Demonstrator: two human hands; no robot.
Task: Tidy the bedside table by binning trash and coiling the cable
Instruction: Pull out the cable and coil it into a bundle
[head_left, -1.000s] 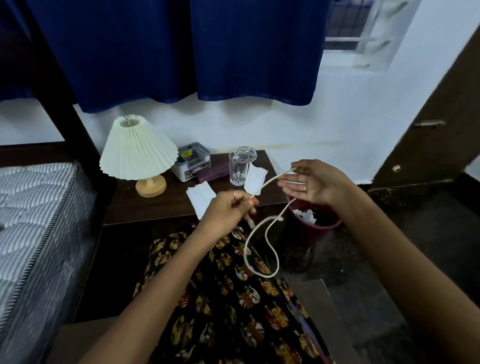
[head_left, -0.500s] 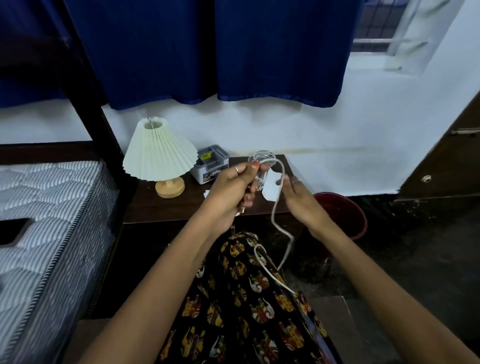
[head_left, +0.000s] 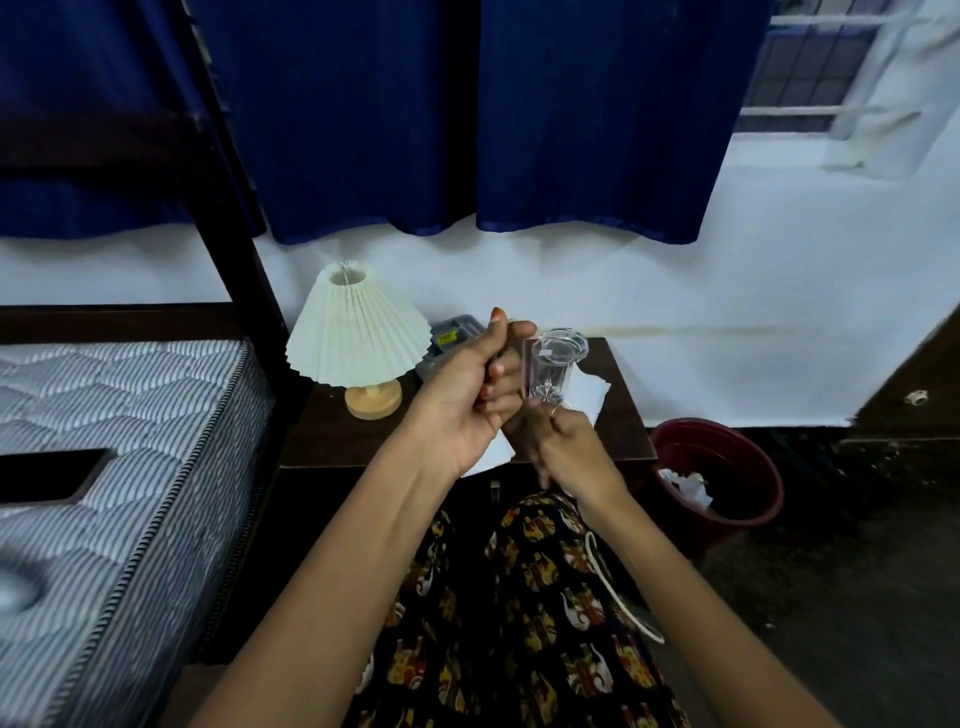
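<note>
Left hand (head_left: 467, 395): my fingers were curled, holding what I cannot tell.
Right hand (head_left: 558, 441): grip unclear.
Cable (head_left: 618, 597): one length lay on my lap.

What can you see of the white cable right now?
The white cable shows only as a thin, cord-like strand lying slack over the patterned fabric on the lap, running from under the right forearm down toward the right. Its upper run is hidden behind the right hand and left hand, both curled close together above the bedside table. Its ends are not visible.
</note>
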